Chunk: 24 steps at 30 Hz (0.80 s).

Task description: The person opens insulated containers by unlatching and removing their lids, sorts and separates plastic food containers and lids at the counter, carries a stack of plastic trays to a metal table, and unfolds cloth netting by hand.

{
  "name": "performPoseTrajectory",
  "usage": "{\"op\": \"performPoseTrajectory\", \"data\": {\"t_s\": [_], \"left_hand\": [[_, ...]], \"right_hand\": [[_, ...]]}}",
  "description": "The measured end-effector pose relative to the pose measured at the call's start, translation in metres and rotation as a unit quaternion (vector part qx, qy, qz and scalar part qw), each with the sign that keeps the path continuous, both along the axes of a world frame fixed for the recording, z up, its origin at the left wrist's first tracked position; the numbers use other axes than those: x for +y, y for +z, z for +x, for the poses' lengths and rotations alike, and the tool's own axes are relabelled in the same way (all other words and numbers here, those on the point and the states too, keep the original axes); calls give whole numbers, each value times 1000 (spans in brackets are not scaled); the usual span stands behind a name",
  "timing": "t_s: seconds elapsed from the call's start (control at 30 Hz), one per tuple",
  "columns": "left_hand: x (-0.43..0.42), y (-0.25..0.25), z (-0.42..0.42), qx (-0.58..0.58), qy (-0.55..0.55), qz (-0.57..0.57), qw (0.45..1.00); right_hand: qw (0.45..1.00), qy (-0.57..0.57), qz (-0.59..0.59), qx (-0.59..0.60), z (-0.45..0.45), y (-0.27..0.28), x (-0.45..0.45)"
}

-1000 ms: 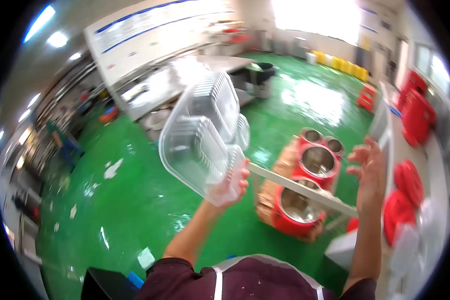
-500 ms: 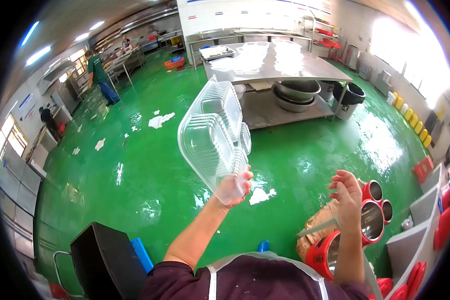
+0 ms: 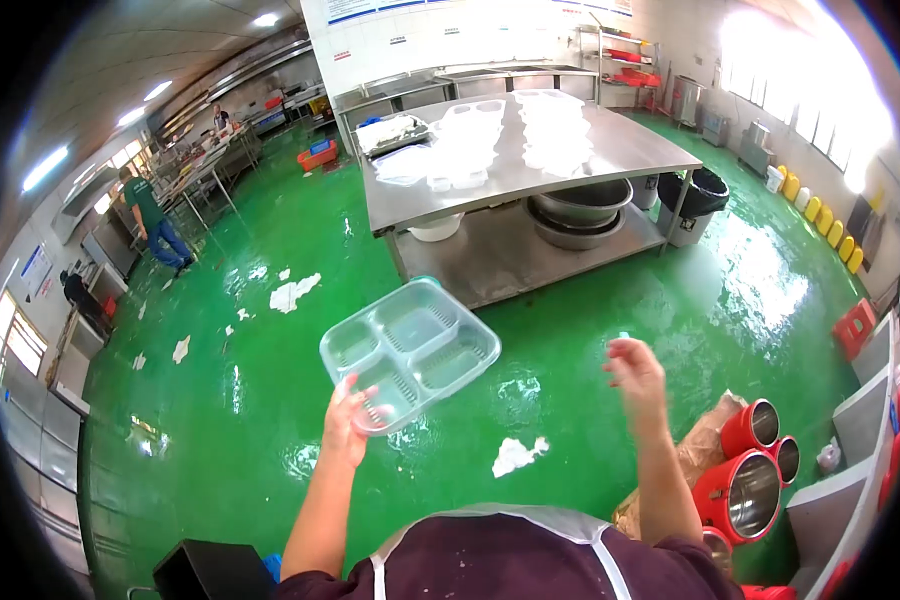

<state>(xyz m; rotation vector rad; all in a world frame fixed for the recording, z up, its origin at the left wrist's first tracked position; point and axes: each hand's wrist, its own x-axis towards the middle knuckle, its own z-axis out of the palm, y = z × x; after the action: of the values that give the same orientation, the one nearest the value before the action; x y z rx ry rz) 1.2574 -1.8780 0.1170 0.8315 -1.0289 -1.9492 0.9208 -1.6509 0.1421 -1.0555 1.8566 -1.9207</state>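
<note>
A stack of clear plastic compartment trays (image 3: 410, 345) is held in front of me over the green floor. My left hand (image 3: 348, 420) grips the near left corner, with its fingers on the rim. My right hand (image 3: 634, 368) is raised off to the right of the trays, apart from them, its fingers bent. A small pale bit shows at its fingertips, too small to name. Beyond the trays, more clear trays (image 3: 467, 135) are stacked on a steel table (image 3: 625, 145).
Steel basins (image 3: 580, 225) rest on the table's lower shelf. A lined bin (image 3: 692, 205) stands at its right end. Red steel-lined barrels (image 3: 735, 497) are at the lower right beside a white counter. A black box (image 3: 215, 572) is at the lower left. Several people are at the far left.
The view has swung toward the table. The trays have tilted from nearly upright to flatter, showing their compartments, and moved lower. My right hand has moved left in view.
</note>
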Motion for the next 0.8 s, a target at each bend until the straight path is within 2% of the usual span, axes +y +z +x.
{"op": "performPoseTrajectory", "data": {"t_s": [0.07,0.1,0.13,0.27,0.4,0.47,0.57,0.6,0.7,0.8], "left_hand": [[-19,-7,-14,-28,13,9,999],[-32,-14,-23,-20,9,30,999],[-49,-15,-39,-8,-2,40,999],[-117,-27,-96,43,-79,97,991],[-196,-6,-181,90,-147,81,982],[-229,-5,-225,105,-178,42,978],[-261,24,-290,190,-164,55,966],[-270,33,-305,153,-158,16,975],[-309,15,-342,128,-136,-18,982],[-336,-29,-355,49,-68,37,996]], "right_hand": [[983,53,40,170,-2,8,-45],[963,83,67,246,3,24,-65],[926,109,39,358,-1,29,-89],[816,161,86,548,-22,34,-174],[786,94,90,605,-88,46,-234],[776,66,52,626,-120,65,-257],[774,-12,8,633,-183,73,-291],[779,-49,-5,625,-209,74,-304],[748,-169,41,641,-287,113,-334],[747,-255,76,609,-382,139,-391]]}}
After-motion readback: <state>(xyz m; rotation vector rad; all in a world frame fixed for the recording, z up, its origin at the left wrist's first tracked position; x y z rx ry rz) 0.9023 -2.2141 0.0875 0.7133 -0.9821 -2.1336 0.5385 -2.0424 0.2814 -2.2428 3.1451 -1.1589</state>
